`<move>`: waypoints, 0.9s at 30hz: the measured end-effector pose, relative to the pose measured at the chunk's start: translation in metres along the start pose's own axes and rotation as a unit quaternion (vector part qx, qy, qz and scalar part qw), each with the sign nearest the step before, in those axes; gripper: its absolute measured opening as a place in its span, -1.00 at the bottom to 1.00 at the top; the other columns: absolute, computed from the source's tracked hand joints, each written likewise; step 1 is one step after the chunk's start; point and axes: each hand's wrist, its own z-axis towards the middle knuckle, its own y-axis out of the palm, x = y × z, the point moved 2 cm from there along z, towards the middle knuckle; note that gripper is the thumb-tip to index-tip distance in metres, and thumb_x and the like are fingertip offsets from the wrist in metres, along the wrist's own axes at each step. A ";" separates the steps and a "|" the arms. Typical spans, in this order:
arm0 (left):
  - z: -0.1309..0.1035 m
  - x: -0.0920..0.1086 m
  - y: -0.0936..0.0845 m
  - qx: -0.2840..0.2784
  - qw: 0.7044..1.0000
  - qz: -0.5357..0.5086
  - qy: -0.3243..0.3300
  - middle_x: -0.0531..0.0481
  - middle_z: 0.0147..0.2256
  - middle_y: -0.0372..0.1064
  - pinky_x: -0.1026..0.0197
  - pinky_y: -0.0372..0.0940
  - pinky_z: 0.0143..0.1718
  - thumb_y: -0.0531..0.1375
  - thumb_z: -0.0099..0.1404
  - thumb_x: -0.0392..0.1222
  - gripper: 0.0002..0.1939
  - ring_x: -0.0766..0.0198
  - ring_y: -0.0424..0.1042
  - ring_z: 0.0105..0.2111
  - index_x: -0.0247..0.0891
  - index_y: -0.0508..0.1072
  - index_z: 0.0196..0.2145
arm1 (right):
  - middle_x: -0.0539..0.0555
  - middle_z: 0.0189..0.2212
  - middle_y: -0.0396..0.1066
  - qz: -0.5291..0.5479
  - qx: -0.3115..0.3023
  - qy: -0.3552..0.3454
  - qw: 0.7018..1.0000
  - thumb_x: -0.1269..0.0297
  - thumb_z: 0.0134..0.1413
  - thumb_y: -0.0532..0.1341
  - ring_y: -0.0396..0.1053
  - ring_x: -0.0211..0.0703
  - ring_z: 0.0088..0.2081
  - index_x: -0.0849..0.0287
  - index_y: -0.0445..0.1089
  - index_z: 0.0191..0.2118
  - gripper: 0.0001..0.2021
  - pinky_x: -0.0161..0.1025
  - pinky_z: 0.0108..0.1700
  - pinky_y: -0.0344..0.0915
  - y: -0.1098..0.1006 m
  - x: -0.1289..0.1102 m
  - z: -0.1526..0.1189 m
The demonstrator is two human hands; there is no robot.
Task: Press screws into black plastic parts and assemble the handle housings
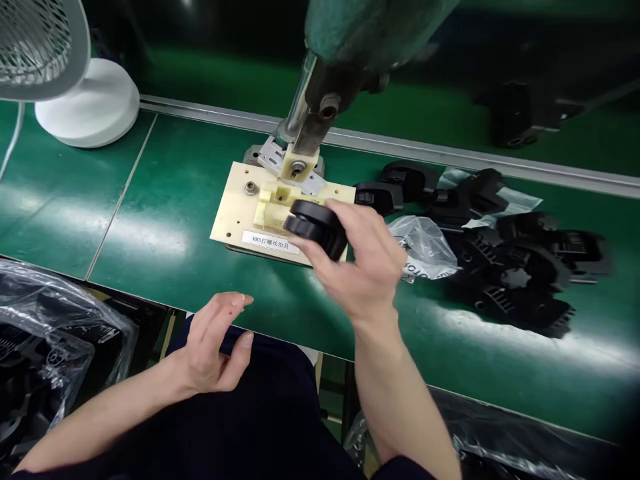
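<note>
My right hand (pixel 363 257) grips a black wheel-shaped plastic part (pixel 317 223) between thumb and fingers, over the right side of a cream fixture plate (pixel 227 217). Whether the part touches the plate I cannot tell. A raised cream block (pixel 273 213) with a slot stands on the plate, just left of the part. Above that block hangs the metal arm of a press (pixel 317 123), tipped with a cream pad (pixel 299 165). My left hand (pixel 215 343) hovers near the bench's front edge, thumb and fingers apart, holding nothing.
On the right of the green bench (pixel 195 160) lies a pile of black plastic parts (pixel 525 260) with a clear plastic bag (pixel 423 243). A white fan (pixel 87 100) stands at the back left. Plastic-wrapped black parts (pixel 45 353) sit below the bench at left.
</note>
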 end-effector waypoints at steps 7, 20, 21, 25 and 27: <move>-0.017 -0.007 -0.002 0.021 0.998 0.041 -0.038 -0.20 -0.22 0.48 0.07 0.48 -0.33 0.12 0.25 -0.43 -0.37 0.13 0.49 -0.28 -0.29 0.16 0.27 | 0.24 -0.07 0.36 -0.087 -0.179 -0.038 0.979 0.03 0.21 0.18 0.35 0.11 -0.07 0.20 0.41 0.06 -0.58 0.02 -0.05 0.37 0.038 0.024 0.027; -0.026 -0.059 0.006 0.010 0.982 0.041 -0.185 -0.10 -0.26 0.44 0.16 0.46 -0.28 0.08 0.30 -0.41 -0.46 0.21 0.49 -0.28 -0.24 0.21 0.22 | 0.25 -0.13 0.48 -0.165 0.015 0.028 0.986 0.23 0.32 0.03 0.44 0.05 -0.03 0.22 0.41 -0.08 -0.73 0.02 0.01 0.36 -0.038 0.037 -0.012; -0.028 -0.061 0.007 0.014 0.978 0.018 -0.209 -0.08 -0.26 0.44 0.15 0.46 -0.27 0.09 0.31 -0.39 -0.48 0.20 0.49 -0.27 -0.23 0.23 0.21 | 0.21 -0.24 0.51 -0.200 0.031 0.063 0.977 0.24 0.30 0.05 0.48 0.01 -0.15 0.20 0.44 -0.16 -0.76 -0.04 -0.10 0.39 -0.051 0.052 -0.017; -0.030 -0.065 0.011 0.035 0.974 -0.040 -0.222 -0.03 -0.26 0.43 0.12 0.45 -0.35 0.11 0.33 -0.31 -0.53 0.17 0.48 -0.31 -0.08 0.29 0.18 | 0.06 -0.63 0.39 -0.267 -0.103 0.119 0.951 0.12 0.19 0.18 0.29 -0.23 -0.61 0.13 0.43 -0.52 -0.69 -0.28 -0.58 0.14 -0.077 0.104 -0.028; -0.025 -0.063 0.014 0.040 0.977 -0.039 -0.204 -0.05 -0.27 0.42 0.07 0.45 -0.39 0.09 0.34 -0.28 -0.54 0.16 0.45 -0.36 -0.04 0.29 0.17 | -0.03 -0.72 0.24 -0.229 -0.129 0.117 0.958 0.07 0.18 0.21 0.11 -0.35 -0.70 0.13 0.35 -0.61 -0.61 -0.35 -0.64 0.01 -0.070 0.103 -0.027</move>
